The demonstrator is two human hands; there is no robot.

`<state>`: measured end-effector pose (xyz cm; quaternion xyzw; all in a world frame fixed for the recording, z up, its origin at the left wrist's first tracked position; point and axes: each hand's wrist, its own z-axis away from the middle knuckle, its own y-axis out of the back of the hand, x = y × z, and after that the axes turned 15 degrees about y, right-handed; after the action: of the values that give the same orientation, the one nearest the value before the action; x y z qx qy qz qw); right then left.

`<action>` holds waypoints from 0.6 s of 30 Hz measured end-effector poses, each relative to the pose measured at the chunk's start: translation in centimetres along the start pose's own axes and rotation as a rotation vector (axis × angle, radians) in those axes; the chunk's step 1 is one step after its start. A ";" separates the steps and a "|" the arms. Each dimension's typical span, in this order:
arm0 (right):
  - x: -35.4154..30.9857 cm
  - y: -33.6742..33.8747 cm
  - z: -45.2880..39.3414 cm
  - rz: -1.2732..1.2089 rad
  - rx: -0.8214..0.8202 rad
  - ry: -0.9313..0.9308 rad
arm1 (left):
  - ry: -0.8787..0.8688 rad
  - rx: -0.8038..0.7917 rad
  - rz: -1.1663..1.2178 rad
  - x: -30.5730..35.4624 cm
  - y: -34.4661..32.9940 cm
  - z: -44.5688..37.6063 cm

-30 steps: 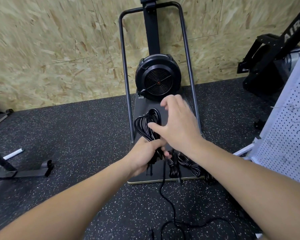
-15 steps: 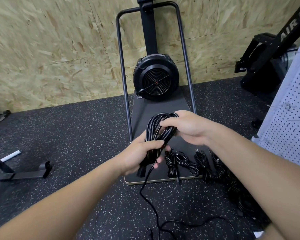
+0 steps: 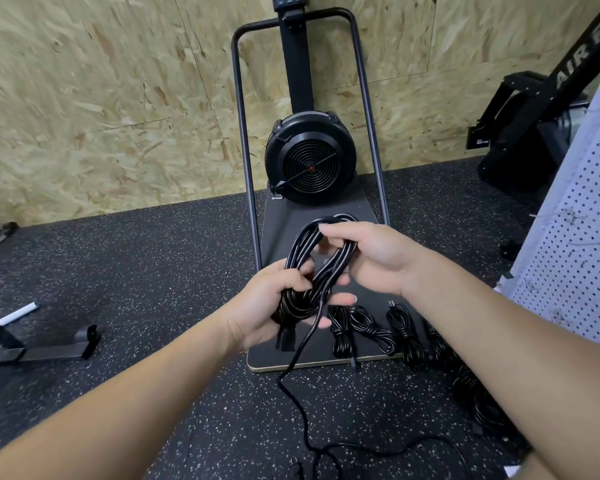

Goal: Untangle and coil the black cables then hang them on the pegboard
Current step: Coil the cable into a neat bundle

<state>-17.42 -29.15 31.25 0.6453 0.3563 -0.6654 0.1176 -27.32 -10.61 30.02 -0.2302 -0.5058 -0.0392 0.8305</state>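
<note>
At frame centre, a partly wound cable coil is gripped at its base by the left hand and at its top by the right hand. A loose tail remains uncoiled. Bundled cables await hanging on the pegboard, right edge.

Black cable, white-speckled dark floor, white dotted pegboard.

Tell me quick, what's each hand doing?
Left hand: grips the black cable coil at its bottom.
Right hand: holds the coil's top loops.
</note>
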 end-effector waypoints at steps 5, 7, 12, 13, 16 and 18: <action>-0.2 -1.8 -0.1 -0.192 0.079 0.074 | 0.022 -0.105 -0.043 -0.9 0.3 -1.1; -0.1 -2.3 0.0 -0.273 0.102 0.092 | 0.047 -0.088 -0.062 -0.9 0.2 -1.3; -0.4 -3.5 0.1 -0.402 0.163 0.159 | 0.094 -0.219 -0.142 -0.2 -0.2 -0.8; -0.4 -3.8 0.2 -0.390 0.161 0.149 | 0.111 -0.245 -0.159 -0.2 -0.2 -0.7; -0.4 -4.7 0.2 -0.305 0.175 0.105 | 0.147 -0.226 -0.202 -0.4 -0.3 -0.3; -0.3 -4.9 0.2 -0.326 0.208 0.095 | 0.135 -0.154 -0.220 -0.8 -0.4 -0.4</action>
<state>-20.57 -25.83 33.15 0.6186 0.3906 -0.6775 -0.0760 -27.51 -11.21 29.35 -0.2332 -0.4666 -0.1838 0.8331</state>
